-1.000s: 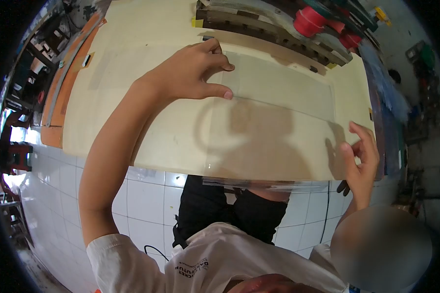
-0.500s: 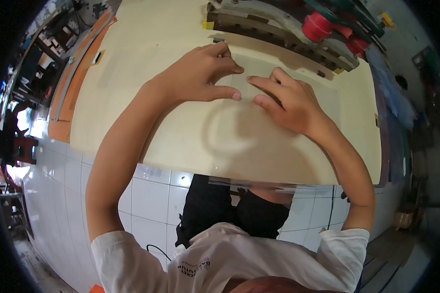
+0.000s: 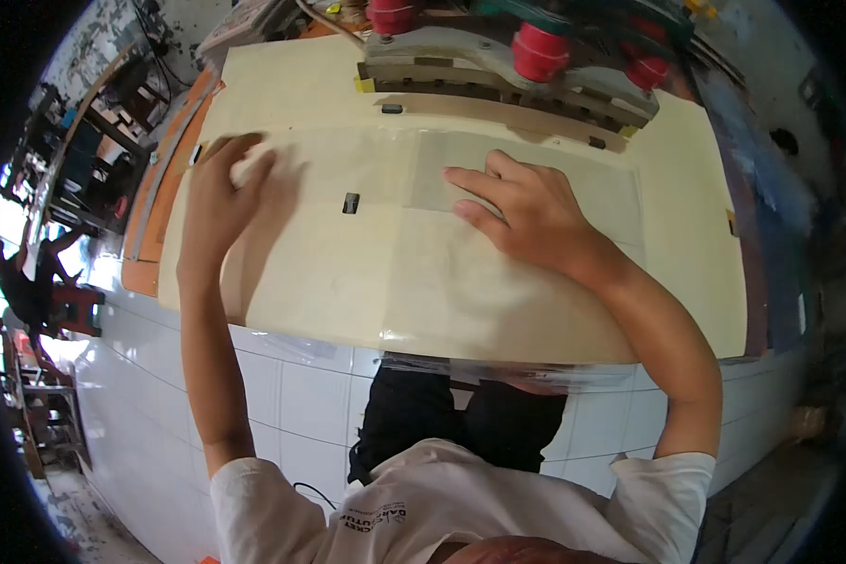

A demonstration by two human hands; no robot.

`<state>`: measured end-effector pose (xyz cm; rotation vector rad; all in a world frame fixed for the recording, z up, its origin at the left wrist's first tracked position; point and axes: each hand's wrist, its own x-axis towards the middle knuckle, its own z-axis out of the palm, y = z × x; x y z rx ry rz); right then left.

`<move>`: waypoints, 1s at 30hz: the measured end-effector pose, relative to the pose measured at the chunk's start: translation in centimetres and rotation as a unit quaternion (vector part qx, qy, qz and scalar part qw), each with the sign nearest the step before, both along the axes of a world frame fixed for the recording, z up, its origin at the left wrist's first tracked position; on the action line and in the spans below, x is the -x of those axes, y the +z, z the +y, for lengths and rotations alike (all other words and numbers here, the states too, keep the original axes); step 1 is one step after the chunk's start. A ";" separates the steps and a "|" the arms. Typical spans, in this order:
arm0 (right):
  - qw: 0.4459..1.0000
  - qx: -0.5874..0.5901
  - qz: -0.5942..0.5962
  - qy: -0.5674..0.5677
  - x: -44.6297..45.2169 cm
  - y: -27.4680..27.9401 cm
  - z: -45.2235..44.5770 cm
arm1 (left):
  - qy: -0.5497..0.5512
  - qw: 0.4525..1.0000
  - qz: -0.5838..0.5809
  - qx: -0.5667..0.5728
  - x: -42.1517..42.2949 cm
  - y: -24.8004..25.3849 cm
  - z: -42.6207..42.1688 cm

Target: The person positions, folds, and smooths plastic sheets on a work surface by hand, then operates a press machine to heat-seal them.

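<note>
My left hand is over the left part of a cream-coloured board, slightly blurred, thumb and fingers apart. I see nothing held in it. My right hand lies on a clear plastic sheet right of the middle, index finger and thumb stretched out to the left and the other fingers partly hidden. A wider clear film seems to cover the board, its edges hard to make out. Between my hands a small black piece sits on the board.
A long metal press bar with red knobs stands along the far edge. Small dark blocks lie before it. An orange wooden edge with a metal strip is at left. Plastic film hangs over the near edge.
My left hand has moved left, away from my right hand, uncovering the small black piece. My right hand has stayed at about the same place on the sheet. The camera view has shifted.
</note>
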<state>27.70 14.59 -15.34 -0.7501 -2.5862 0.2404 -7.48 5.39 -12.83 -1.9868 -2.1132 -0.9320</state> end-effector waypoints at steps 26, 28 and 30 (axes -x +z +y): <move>0.999 0.019 -0.034 -0.026 0.2 -0.2 0.2 | 0.189 0.979 0.065 0.040 5.1 -4.5 -2.6; 0.999 0.018 -0.036 -0.031 0.1 0.0 0.2 | 0.171 0.984 0.036 0.032 4.3 -4.1 -2.3; 0.997 0.044 -0.052 -0.029 0.1 0.2 0.2 | 0.150 0.986 -0.063 -0.034 1.8 -3.2 -2.5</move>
